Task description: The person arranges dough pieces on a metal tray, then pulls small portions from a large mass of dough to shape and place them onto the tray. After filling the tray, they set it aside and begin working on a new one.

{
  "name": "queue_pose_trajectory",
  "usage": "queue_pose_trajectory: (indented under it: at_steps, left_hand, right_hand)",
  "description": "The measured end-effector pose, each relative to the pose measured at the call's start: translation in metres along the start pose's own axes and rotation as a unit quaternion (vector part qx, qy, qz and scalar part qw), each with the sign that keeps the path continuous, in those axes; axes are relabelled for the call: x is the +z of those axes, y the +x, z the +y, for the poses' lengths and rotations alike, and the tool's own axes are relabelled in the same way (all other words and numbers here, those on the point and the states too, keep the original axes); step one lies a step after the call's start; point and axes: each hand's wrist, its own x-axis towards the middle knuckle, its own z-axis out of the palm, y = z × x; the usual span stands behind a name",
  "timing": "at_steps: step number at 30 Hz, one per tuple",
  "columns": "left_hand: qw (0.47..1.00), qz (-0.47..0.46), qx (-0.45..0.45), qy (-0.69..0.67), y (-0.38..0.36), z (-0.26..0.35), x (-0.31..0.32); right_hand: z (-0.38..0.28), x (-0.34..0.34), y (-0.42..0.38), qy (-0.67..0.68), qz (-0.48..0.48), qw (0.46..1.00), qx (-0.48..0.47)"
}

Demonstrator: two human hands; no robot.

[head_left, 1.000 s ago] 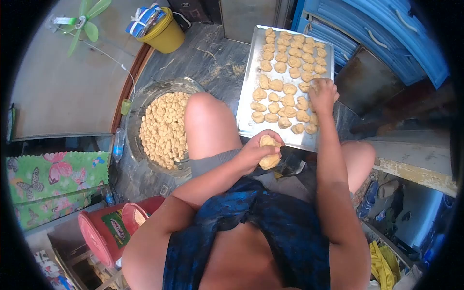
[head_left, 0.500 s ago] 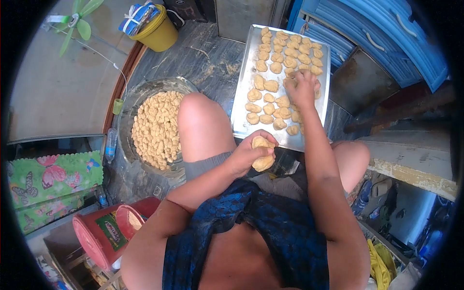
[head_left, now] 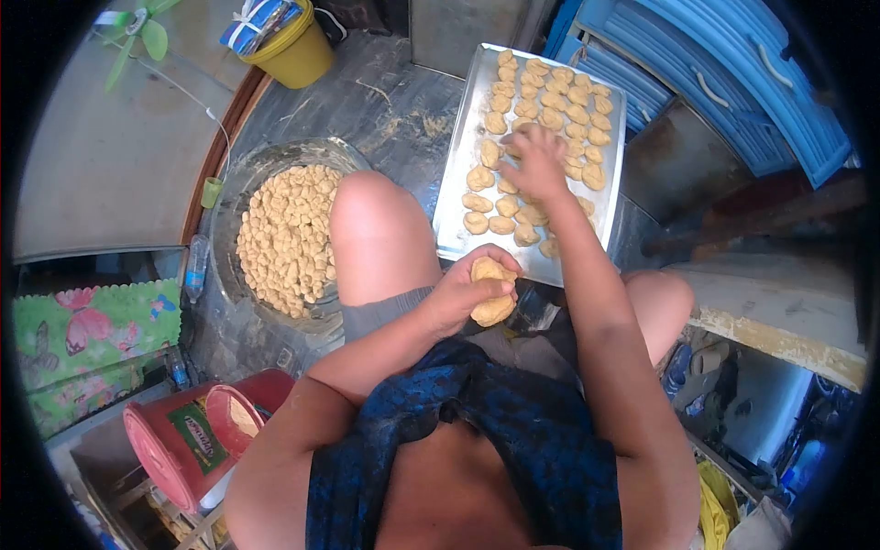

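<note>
My left hand (head_left: 465, 291) is wrapped round a lump of yellowish dough (head_left: 493, 291), just in front of my lap. Across the floor from my knees lies a metal tray (head_left: 456, 206) with rows of dough pieces (head_left: 551, 118) on it. Over the middle of that tray is my right hand (head_left: 538, 163), palm down with fingers spread. It covers some of the pieces, and whether the fingertips touch any of them is hard to see.
A wide metal basin (head_left: 240, 174) full of small dough pieces stands left of my knee. Behind it is a yellow bucket (head_left: 298, 57). Red containers (head_left: 174, 449) are by my left elbow. Blue drawers (head_left: 715, 73) border the tray's far right, and a worn ledge (head_left: 779, 344) is at right.
My right hand has moved left across the tray, and its fingers have spread. A dough piece now shows where it was. My left hand still grips the dough lump.
</note>
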Motion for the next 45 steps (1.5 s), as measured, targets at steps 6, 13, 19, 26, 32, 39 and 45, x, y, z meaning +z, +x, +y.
queue_pose_trajectory:
  at_steps: [6,13,19,26,32,39,45]
  left_hand:
    - [1.000,-0.014,-0.007,0.011,-0.001,0.001,0.001]
    - [1.000,-0.003,0.011,0.010,-0.004,0.004,0.002]
    - [1.000,-0.008,0.010,-0.002,-0.003,0.005,0.003]
    - [1.000,-0.009,-0.003,0.006,-0.003,0.001,0.005]
    - [1.000,-0.004,0.013,0.022,-0.003,0.003,0.003]
    - [1.000,-0.012,0.001,0.024,0.000,-0.001,0.003]
    - [1.000,0.003,0.003,0.027,-0.002,0.002,0.002]
  right_hand:
    - [-0.001,0.024,0.018,-0.073,-0.007,0.997,0.003]
    - [-0.006,0.000,0.018,-0.018,0.007,0.997,0.072]
    - [-0.025,-0.003,-0.007,0.037,-0.188,0.982,0.006]
    - [-0.025,0.011,-0.009,-0.010,-0.030,0.996,0.078]
    - [-0.021,-0.015,-0.027,-0.031,-0.189,0.974,0.123]
    - [0.001,-0.008,-0.027,-0.013,0.005,0.996,0.090]
    - [0.009,-0.043,-0.041,-0.024,-0.197,0.965,0.173]
